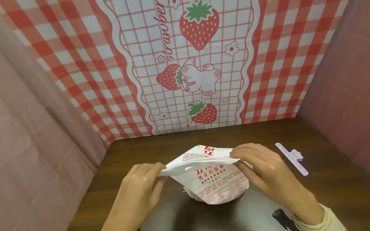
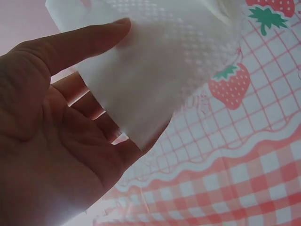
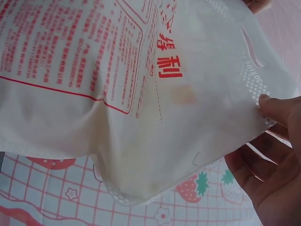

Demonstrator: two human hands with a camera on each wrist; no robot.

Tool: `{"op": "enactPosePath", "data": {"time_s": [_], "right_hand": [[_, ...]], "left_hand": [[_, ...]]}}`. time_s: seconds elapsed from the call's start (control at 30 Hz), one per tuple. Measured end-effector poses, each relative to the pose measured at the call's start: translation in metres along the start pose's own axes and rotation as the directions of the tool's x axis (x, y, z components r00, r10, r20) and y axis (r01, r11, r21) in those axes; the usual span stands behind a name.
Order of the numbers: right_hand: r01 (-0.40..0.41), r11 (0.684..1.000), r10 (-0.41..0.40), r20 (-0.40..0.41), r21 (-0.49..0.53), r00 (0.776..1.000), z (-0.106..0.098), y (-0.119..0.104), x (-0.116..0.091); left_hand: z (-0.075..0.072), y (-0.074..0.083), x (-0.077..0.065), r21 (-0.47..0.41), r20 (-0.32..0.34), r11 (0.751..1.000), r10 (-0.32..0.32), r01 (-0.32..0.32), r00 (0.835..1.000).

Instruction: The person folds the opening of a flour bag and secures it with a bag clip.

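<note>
A white flour bag (image 1: 215,184) with red printing stands over the grey surface in the head view, its top edge stretched flat between two hands. At the left end of that edge, my left hand (image 1: 141,186) pinches the corner between thumb and fingers. My right hand (image 1: 266,168) pinches the opposite end. In the left wrist view the thumb lies on the white embossed bag corner (image 2: 136,80), with fingers behind it. The right wrist view shows the printed side of the bag and a slot-shaped handle hole near the top edge, close to the right thumb (image 3: 277,109).
A lilac sealing clip (image 1: 292,158) lies on the brown wooden table (image 1: 136,150), right of the right hand. Near the right wrist is a black handle-like object (image 1: 283,219), partly hidden by the sleeve. A grey mat (image 1: 254,205) lies beneath the bag. A strawberry-print cloth (image 1: 231,83) hangs behind.
</note>
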State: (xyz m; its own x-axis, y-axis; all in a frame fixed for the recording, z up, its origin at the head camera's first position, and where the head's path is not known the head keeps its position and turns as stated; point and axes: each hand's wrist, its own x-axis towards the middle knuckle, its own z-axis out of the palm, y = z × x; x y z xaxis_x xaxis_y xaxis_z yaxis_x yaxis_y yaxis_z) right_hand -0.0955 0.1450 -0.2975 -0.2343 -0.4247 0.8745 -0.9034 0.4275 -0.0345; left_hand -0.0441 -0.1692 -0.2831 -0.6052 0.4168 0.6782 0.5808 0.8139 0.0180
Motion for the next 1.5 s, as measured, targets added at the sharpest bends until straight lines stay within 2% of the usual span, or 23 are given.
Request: {"op": "enactPosePath", "data": {"time_s": [0.1,0.23,0.4,0.6,0.67,0.73,0.83,0.9,0.97,1.07,1.17,1.23,1.3,1.33,1.43,1.5], "right_hand": [[-0.015,1.0,0.015,-0.006,0.02,1.0,0.003,0.005,0.003],[-0.045,0.998,0.044,0.031,0.048,0.999,0.007,0.012,0.004],[-0.105,0.991,0.1,0.064,0.086,0.993,0.009,0.021,0.003],[-0.145,0.984,0.142,0.036,0.107,0.989,0.011,0.028,0.004],[-0.139,0.984,0.138,0.02,0.113,0.99,0.012,0.03,0.005],[-0.139,0.983,0.139,0.007,0.118,0.99,0.013,0.031,0.005],[-0.145,0.983,0.148,-0.022,0.111,0.989,0.015,0.031,0.006],[-0.148,0.984,0.153,-0.043,0.099,0.987,0.017,0.032,0.007],[-0.162,0.983,0.168,-0.059,0.087,0.984,0.018,0.032,0.008],[-0.185,0.979,0.19,-0.066,0.085,0.979,0.019,0.035,0.005],[-0.215,0.972,0.218,-0.016,0.099,0.976,0.018,0.037,0.001],[-0.229,0.968,0.226,0.043,0.105,0.973,0.016,0.037,-0.002],[-0.24,0.965,0.229,0.104,0.102,0.968,0.013,0.038,-0.003],[-0.248,0.963,0.235,0.13,0.102,0.963,0.011,0.039,-0.004],[-0.262,0.96,0.245,0.155,0.1,0.957,0.008,0.042,-0.005],[-0.279,0.954,0.262,0.158,0.105,0.952,0.006,0.043,-0.006]], "left_hand": [[0.001,-0.007,-0.001,-0.006,0.009,0.999,-0.04,0.041,0.999],[0.003,-0.015,0.0,-0.036,0.034,0.996,-0.084,0.085,0.996],[0.006,-0.026,0.002,-0.115,0.013,0.989,-0.092,0.093,0.996],[0.005,-0.041,0.002,-0.175,-0.01,0.979,-0.111,0.108,0.994],[0.003,-0.046,0.001,-0.184,0.007,0.973,-0.139,0.138,0.99],[0.001,-0.05,-0.001,-0.192,0.043,0.961,-0.193,0.197,0.98],[-0.002,-0.058,-0.003,-0.222,0.138,0.925,-0.284,0.309,0.949],[-0.002,-0.065,-0.005,-0.249,0.211,0.9,-0.31,0.358,0.927],[0.002,-0.074,-0.006,-0.305,0.279,0.884,-0.271,0.353,0.921],[0.013,-0.085,-0.008,-0.432,0.375,0.842,-0.158,0.323,0.914],[0.027,-0.093,-0.008,-0.55,0.455,0.765,-0.062,0.336,0.888],[0.034,-0.095,-0.008,-0.59,0.488,0.718,-0.049,0.37,0.872],[0.038,-0.095,-0.007,-0.626,0.488,0.679,-0.043,0.384,0.872],[0.039,-0.095,-0.007,-0.642,0.479,0.664,-0.044,0.384,0.877],[0.041,-0.094,-0.004,-0.664,0.432,0.652,-0.063,0.365,0.899],[0.042,-0.091,-0.002,-0.668,0.399,0.656,-0.082,0.351,0.913]]}}
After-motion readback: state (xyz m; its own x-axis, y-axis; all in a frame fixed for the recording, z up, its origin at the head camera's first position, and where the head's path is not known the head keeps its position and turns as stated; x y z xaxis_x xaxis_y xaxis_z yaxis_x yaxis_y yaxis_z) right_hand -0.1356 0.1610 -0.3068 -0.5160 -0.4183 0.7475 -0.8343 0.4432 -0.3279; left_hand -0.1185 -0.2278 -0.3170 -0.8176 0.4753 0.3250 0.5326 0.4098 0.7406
